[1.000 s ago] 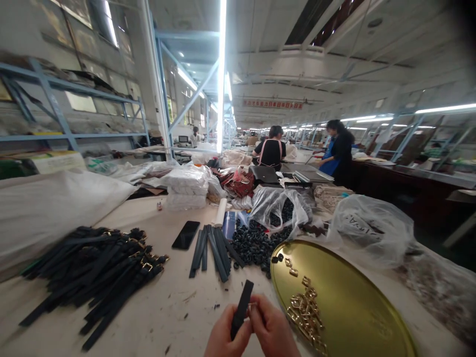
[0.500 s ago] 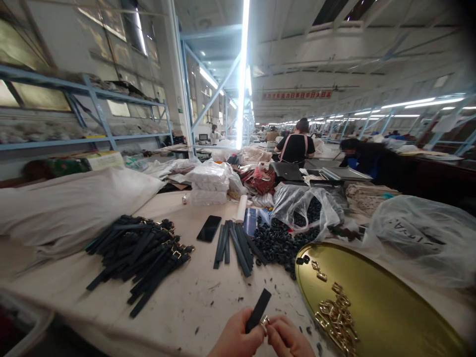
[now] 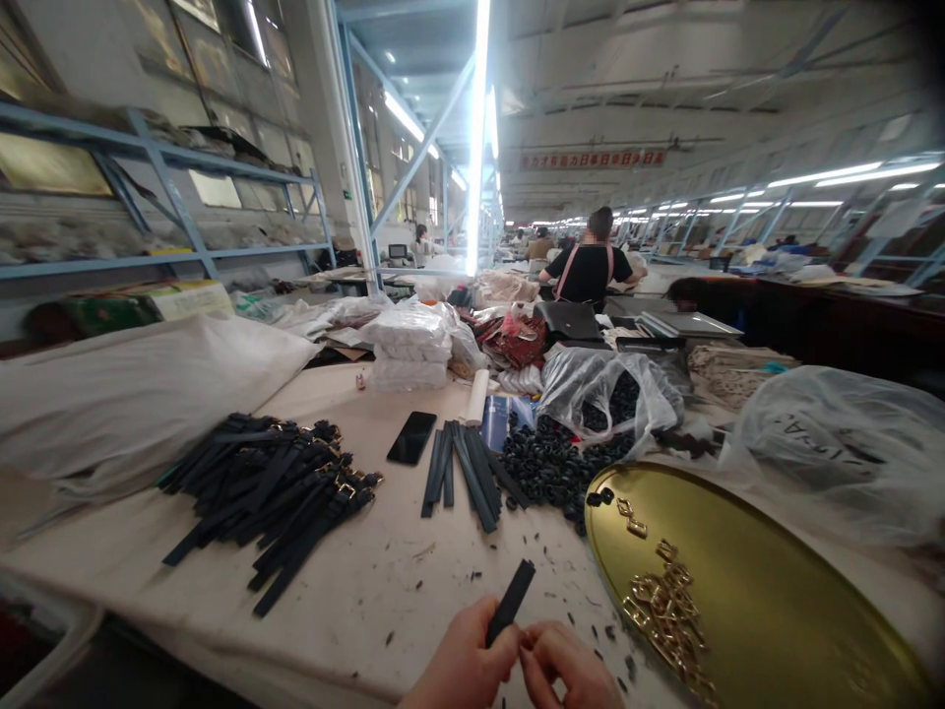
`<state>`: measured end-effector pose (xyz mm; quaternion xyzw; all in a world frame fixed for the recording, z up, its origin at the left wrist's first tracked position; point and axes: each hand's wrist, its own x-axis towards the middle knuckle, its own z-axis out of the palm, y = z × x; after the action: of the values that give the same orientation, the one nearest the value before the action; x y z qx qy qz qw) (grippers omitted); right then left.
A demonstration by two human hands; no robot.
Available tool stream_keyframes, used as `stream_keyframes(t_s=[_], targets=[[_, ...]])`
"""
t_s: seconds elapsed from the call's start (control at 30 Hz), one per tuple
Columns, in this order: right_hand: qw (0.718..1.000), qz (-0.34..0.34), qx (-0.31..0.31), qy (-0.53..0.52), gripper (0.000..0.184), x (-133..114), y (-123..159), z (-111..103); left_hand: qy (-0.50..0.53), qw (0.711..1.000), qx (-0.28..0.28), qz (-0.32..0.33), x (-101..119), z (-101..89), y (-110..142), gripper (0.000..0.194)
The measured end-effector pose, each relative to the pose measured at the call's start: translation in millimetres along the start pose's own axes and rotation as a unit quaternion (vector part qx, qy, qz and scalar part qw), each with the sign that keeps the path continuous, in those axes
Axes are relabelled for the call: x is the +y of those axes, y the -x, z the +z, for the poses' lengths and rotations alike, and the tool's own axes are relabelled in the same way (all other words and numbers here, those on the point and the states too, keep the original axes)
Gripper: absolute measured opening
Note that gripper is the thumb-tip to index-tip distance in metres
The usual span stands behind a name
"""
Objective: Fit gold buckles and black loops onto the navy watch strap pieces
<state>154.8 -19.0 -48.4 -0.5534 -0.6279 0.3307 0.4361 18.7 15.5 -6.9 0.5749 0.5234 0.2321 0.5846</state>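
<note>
My left hand point(image 3: 469, 652), low in the head view, is closed round a short black strap point(image 3: 511, 601), whose free end sticks up and tilts right. Close against it, my right hand point(image 3: 567, 662) is pinched at the strap's lower end. Whatever sits between those fingertips is hidden; no metal shows there now. To the right, a gold oval tray point(image 3: 783, 581) bears a heap of gold buckles point(image 3: 664, 601). Beyond my hands lie loose black strips point(image 3: 472, 473) and a mound of small black loops point(image 3: 550, 473). A pile of black straps with buckles point(image 3: 273, 492) is at left.
A phone point(image 3: 411, 437) lies mid-table, near a white roll point(image 3: 477, 396). Clear plastic bags point(image 3: 842, 443) crowd the right, and a large white sack point(image 3: 148, 384) covers the left. Small black scraps dot the tabletop point(image 3: 354, 611). Farther back, a person point(image 3: 591, 266) faces away.
The gold buckle seen between my hands is now hidden by my fingers. My hands have shifted slightly, and the strap stands a bit more upright. The whole scene sits somewhat higher in view.
</note>
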Motion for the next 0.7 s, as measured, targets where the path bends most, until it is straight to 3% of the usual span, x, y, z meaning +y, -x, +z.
stream_keyframes(t_s=[0.07,0.13,0.3,0.43,0.5,0.57,0.63,0.7], targets=[[0.992,0.084,0.013,-0.096,0.025,-4.5,2.8,2.5,0.013,1.0,-0.006,-0.026,3.4,1.4,2.6,0.012],[0.966,0.156,0.032,-0.202,0.028,-10.0,4.3,2.5,0.045,0.998,-0.024,-0.025,6.6,2.4,6.3,0.013],[0.899,0.248,0.087,-0.35,0.032,-18.7,1.3,-8.7,0.064,0.996,-0.062,-0.022,4.8,-2.4,13.8,0.033],[0.797,0.325,0.164,-0.482,0.035,-21.7,-3.0,-16.5,-0.065,0.995,-0.075,0.015,-1.2,-7.2,17.5,0.034],[0.74,0.35,0.177,-0.547,0.04,-26.6,-2.1,-16.3,-0.121,0.988,-0.09,0.032,-1.7,-6.6,19.8,0.033],[0.703,0.358,0.17,-0.59,0.042,-33.9,1.7,-14.0,-0.165,0.98,-0.104,0.042,-1.6,-4.9,21.5,0.034],[0.69,0.352,0.161,-0.611,0.043,-40.5,5.9,-11.2,-0.202,0.971,-0.114,0.054,-2.9,-3.7,20.8,0.034],[0.699,0.333,0.172,-0.61,0.042,-43.1,8.0,-10.0,-0.225,0.965,-0.117,0.066,-6.1,-3.5,16.3,0.032]])
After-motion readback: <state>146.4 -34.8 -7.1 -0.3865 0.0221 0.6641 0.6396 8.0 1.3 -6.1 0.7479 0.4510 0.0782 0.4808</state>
